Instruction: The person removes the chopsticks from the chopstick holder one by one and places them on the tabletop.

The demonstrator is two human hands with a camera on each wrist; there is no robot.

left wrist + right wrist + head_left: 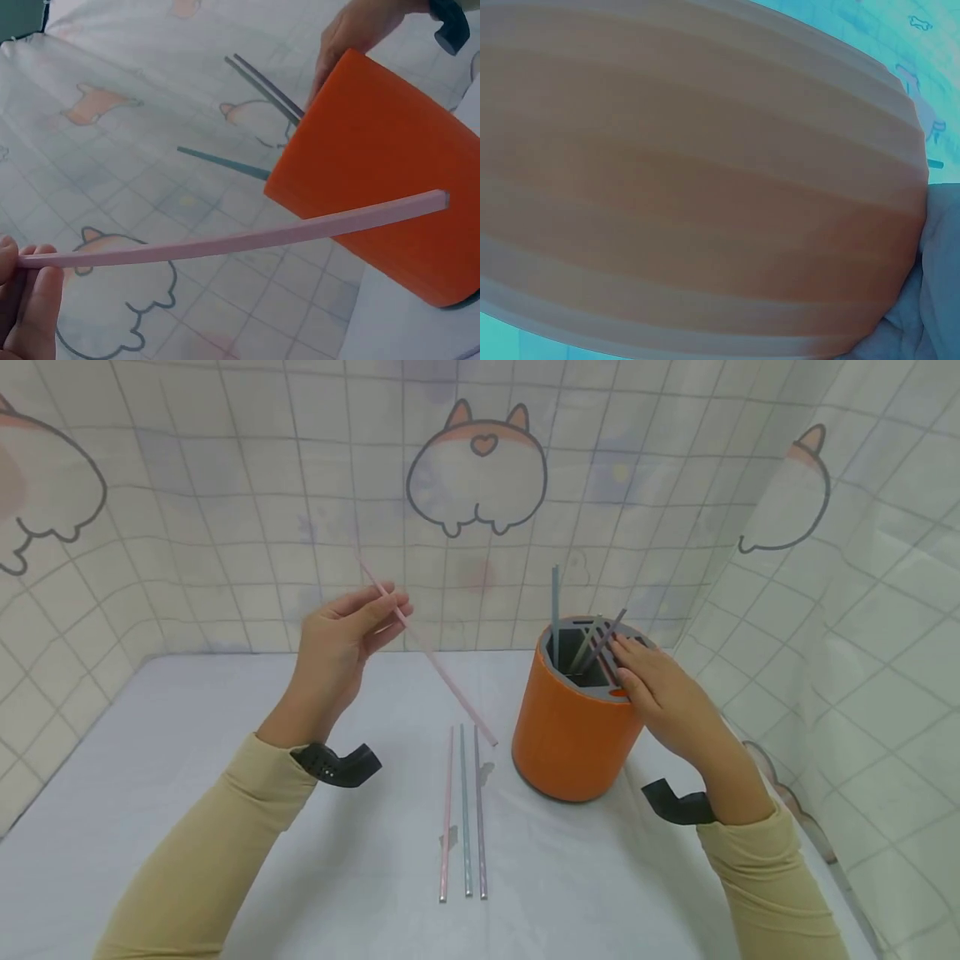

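Observation:
My left hand (pixel 341 639) is raised above the table and pinches a long pink straw (pixel 427 652) that slants down to the right; the left wrist view shows the pink straw (pixel 247 238) between my fingertips (pixel 30 300). An orange cylindrical holder (pixel 573 727) with a grey slotted top stands right of centre, with several grey and teal straws (pixel 556 610) sticking out. My right hand (pixel 660 689) rests with straight fingers on the holder's top rim. The orange holder (pixel 697 180) fills the right wrist view.
Three straws (pixel 465 814), pink, teal and grey, lie side by side on the white table (pixel 187 735) in front of me. Cartoon-print tiled curtains (pixel 480 485) wall in the back and both sides.

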